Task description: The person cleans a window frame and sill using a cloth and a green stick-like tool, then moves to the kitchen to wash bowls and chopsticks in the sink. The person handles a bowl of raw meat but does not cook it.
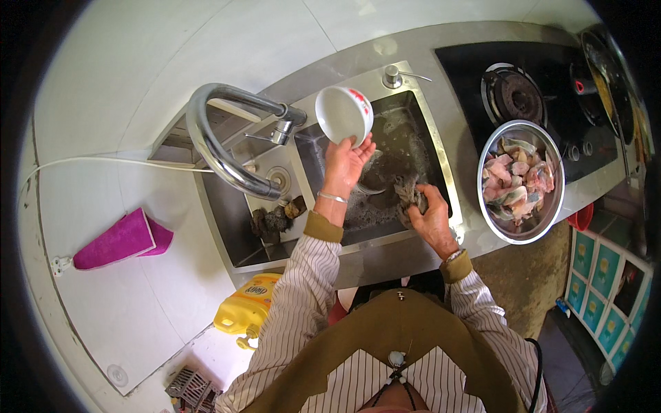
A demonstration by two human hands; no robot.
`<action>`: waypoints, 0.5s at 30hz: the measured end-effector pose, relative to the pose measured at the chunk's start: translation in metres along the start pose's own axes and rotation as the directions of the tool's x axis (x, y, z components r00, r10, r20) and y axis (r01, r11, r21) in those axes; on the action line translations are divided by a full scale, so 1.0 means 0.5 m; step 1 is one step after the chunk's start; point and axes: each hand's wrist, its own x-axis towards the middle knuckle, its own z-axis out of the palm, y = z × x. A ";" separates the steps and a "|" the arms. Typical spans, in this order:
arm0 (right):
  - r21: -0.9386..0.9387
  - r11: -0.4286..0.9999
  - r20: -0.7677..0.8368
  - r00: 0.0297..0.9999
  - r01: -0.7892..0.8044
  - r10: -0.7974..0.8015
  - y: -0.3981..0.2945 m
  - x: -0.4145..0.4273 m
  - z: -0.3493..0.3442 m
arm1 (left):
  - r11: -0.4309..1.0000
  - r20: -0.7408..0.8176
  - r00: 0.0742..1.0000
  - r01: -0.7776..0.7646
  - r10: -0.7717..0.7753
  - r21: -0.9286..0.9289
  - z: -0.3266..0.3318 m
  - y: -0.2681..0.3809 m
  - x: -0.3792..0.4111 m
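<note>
A white bowl with red markings (342, 116) is in my left hand (346, 164), tilted over the upper left part of the larger sink basin, its inside facing up toward me. My right hand (433, 217) grips a wet grey-brown cloth (410, 196) at the basin's right side. Murky, foamy water (395, 134) fills the steel basin, and a round dish (373, 178) lies partly under it, between my hands. Left of the bowl, the curved chrome faucet (211, 139) reaches over the smaller basin.
Dark scrubbers (273, 222) lie in the smaller basin (227, 227). A steel bowl of raw fish pieces (520, 180) stands right, by the gas hob (516, 98). A soap dispenser (392, 77) is at the sink's back edge. A yellow detergent jug (248, 304) and magenta cloth (121, 240) are left.
</note>
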 end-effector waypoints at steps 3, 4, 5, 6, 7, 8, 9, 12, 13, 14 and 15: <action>-0.006 0.999 0.002 0.999 0.041 -0.041 0.010 -0.007 0.001 | 0.967 -0.058 0.986 -0.142 0.157 0.213 0.024 0.026 0.035; -0.007 0.999 0.002 0.999 0.036 -0.036 0.012 -0.008 0.002 | 0.946 -0.071 0.976 -0.180 0.207 0.271 0.033 0.031 0.046; -0.008 1.000 0.002 1.000 0.030 -0.030 0.015 -0.009 0.002 | 0.931 -0.100 0.968 -0.187 0.229 0.315 0.042 0.037 0.057; -0.009 1.000 0.003 1.000 0.024 -0.024 0.016 -0.010 0.002 | 0.914 -0.130 0.959 -0.191 0.252 0.358 0.045 0.041 0.070; -0.009 1.000 0.013 1.000 0.012 -0.012 0.014 -0.010 0.001 | 0.896 -0.158 0.948 -0.194 0.276 0.401 0.047 0.044 0.081; -0.009 1.000 0.024 1.000 0.001 -0.001 0.011 -0.009 -0.001 | 0.904 -0.166 0.950 -0.185 0.265 0.386 0.045 0.051 0.089; -0.011 1.000 0.030 0.999 -0.014 0.014 0.011 -0.008 -0.002 | 0.899 -0.192 0.943 -0.176 0.270 0.401 0.047 0.051 0.097; -0.041 0.999 0.029 0.999 -0.034 0.035 0.019 -0.001 -0.002 | 0.888 -0.247 0.928 -0.153 0.280 0.433 0.052 0.049 0.109; -0.045 0.998 0.007 0.999 -0.031 0.032 0.024 0.002 -0.002 | 0.888 -0.250 0.928 -0.148 0.277 0.435 0.056 0.048 0.110; -0.049 0.998 -0.014 1.000 -0.029 0.028 0.029 0.007 0.000 | 0.888 -0.254 0.927 -0.144 0.275 0.437 0.059 0.048 0.112; -0.049 0.999 -0.027 0.999 -0.023 0.022 0.033 0.008 0.004 | 0.902 -0.242 0.938 -0.135 0.249 0.410 0.051 0.051 0.113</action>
